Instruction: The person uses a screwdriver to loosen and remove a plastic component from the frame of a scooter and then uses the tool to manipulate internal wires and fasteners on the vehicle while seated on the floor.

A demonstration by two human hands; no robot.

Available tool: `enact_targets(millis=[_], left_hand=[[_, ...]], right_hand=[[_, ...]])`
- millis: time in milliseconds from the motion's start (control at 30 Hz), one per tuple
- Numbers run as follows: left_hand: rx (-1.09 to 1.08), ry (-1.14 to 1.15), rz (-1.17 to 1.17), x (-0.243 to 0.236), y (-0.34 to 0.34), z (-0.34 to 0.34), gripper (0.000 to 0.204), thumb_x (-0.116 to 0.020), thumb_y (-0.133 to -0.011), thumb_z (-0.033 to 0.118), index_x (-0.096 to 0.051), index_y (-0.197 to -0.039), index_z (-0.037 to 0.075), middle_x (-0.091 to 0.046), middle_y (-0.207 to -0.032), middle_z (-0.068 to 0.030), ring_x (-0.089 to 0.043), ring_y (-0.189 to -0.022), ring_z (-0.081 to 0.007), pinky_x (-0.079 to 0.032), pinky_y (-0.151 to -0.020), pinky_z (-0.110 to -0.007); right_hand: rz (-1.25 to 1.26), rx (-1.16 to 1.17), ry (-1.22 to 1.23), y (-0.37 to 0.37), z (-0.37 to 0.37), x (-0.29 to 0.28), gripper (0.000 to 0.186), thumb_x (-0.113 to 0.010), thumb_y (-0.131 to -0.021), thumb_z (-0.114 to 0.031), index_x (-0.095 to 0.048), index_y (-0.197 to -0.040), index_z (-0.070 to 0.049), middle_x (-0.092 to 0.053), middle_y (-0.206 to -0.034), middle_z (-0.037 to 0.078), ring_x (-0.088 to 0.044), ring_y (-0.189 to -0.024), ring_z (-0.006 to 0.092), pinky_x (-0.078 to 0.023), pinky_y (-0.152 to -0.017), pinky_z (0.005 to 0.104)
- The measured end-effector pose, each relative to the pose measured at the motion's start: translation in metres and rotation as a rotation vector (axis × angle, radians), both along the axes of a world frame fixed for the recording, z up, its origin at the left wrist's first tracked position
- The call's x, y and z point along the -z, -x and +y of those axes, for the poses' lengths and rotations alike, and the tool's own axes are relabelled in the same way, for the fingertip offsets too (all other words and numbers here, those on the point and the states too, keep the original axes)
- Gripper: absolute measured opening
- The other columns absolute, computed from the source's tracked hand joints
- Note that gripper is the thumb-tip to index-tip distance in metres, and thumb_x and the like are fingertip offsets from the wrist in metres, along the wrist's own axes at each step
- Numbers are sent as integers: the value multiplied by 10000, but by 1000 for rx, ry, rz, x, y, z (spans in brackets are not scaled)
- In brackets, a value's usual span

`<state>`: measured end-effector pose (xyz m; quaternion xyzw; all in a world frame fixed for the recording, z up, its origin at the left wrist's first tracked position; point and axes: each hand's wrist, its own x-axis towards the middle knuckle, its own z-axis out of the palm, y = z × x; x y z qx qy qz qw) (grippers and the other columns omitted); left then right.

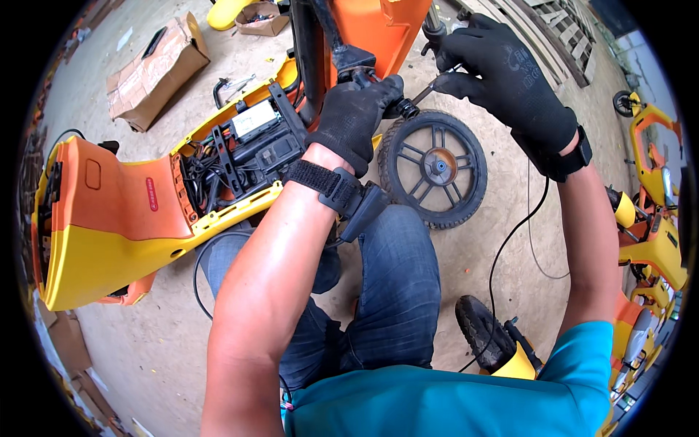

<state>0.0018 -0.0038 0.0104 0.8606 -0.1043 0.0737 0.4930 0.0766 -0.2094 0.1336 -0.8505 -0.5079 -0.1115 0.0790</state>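
Observation:
Both my hands wear black gloves. My left hand [354, 116] is closed round a dark part at the front of a yellow and orange scooter [124, 197]. Just past its fingers sticks out a black ribbed end piece [406, 109]. My right hand [502, 76], higher and to the right, pinches a thin metal tool [425, 93] whose shaft slants down toward that ribbed piece. The exact kind of tool is hidden by the fingers. An orange panel [386, 36] rises behind my left hand. Below the hands a black spoked wheel [433, 169] lies flat on the floor.
The scooter's open bay holds wires [207, 171] and a labelled box [255, 120]. A torn cardboard box [156, 73] lies back left, a small parts box [261, 18] beyond. Other scooters [655, 240] stand right; a tyre [480, 331] is near my knee. A black cable [502, 251] hangs from my right wrist.

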Motion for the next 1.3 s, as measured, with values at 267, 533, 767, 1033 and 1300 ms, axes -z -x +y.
enact_targets(millis=[267, 533, 767, 1033, 1300], left_hand=[[-41, 194, 139, -2, -1, -5, 338, -621, -884, 8, -633, -1207, 107, -686, -1071, -125, -666, -925, -216, -539, -838, -298], [20, 11, -47, 7, -1, 7, 396, -612, -848, -56, -623, -1214, 94, -692, -1013, -119, -672, -906, -247, -550, -796, -312], [-1, -79, -69, -2, 1, -2, 376, -595, -867, -41, -626, -1213, 102, -685, -949, -135, -661, -823, -272, -538, -747, -339], [-6, 122, -83, 4, 2, -3, 273, -628, -878, 77, -631, -1147, 33, -670, -978, -127, -636, -850, -210, -514, -780, -300], [1, -2, -48, 1, 0, -1, 341, -577, -880, -52, -634, -1186, 86, -676, -1027, -156, -672, -886, -239, -542, -757, -308]], right_hand=[[1846, 131, -1299, 71, 11, 199, 278, -562, -970, -360, -537, -1031, -90, -500, -777, -31, -466, -762, 94, -429, -788, 283], [1942, 136, -1463, 114, 34, 193, 288, -487, -1009, -351, -568, -1042, -77, -521, -814, -6, -489, -747, 96, -445, -734, 273], [570, 505, -672, 61, -43, 82, 151, -685, -836, -152, -657, -897, -18, -618, -788, 19, -531, -751, 111, -430, -685, 268], [-319, 60, 18, 45, -2, -22, 250, -735, -780, -296, -623, -861, -88, -560, -751, 49, -515, -759, 233, -416, -709, 371], [-439, -93, 125, 48, 22, -41, 187, -688, -765, -259, -600, -818, -102, -557, -754, 49, -536, -809, 250, -416, -733, 379]])
